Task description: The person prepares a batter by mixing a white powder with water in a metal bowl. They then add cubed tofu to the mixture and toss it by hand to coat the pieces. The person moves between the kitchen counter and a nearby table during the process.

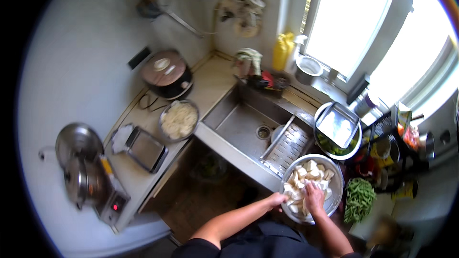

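A large metal bowl (335, 204) full of pale cut chunks (310, 171), perhaps a root vegetable, stands at the right front of the sink. My left hand (278, 201) grips the bowl's left rim. Inside the bowl, my right hand (314, 197) is among the chunks, with a whitish piece at its fingertips. Whether those fingers close on the piece is too blurred to tell. Just left of the bowl, a slotted metal drain tray (288, 147) lies across the right part of the steel sink (244, 122).
Green beans (359, 200) are piled right of the bowl. Behind it, a metal pan (338, 123) rests on a white basin (340, 156) holding greens. Left of the sink are a bowl of shredded pale food (179, 119), a rice cooker (168, 73), a rectangular tray (146, 149) and a pot (86, 182) on a cooker.
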Available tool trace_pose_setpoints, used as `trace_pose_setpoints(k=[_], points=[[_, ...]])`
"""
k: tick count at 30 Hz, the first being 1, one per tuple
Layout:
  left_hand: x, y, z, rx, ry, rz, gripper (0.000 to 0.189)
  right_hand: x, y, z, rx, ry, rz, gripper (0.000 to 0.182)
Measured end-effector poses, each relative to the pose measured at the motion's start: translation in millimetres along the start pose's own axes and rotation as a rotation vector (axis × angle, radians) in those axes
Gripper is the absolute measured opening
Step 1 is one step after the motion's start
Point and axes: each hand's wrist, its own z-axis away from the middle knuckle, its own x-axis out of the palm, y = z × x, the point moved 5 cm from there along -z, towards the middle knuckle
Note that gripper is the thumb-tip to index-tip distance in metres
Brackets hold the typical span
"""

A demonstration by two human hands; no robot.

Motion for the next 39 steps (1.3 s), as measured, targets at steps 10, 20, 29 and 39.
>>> trace_pose_setpoints(k=[10, 20, 29, 39], points=[[4, -118, 193, 0.185, 0.456, 0.458, 0.027, -58, -147, 25, -0.455, -0.11, -0.141, 0.066], [-14, -235, 290, 0.476, 0.677, 0.854, 0.02, 56, -374, 118, -0.946, -0.606, 0.031, 0.064], [-47, -436, 423, 0.583, 0.891, 1.332, 0.017, 91, -553, 344, -1.637, -0.873, -0.051, 0.039], [-23, -625, 554, 0.85, 1.287, 1.854, 0.018, 196, -713, 532, -1.794, -0.902, -0.104, 0.06]])
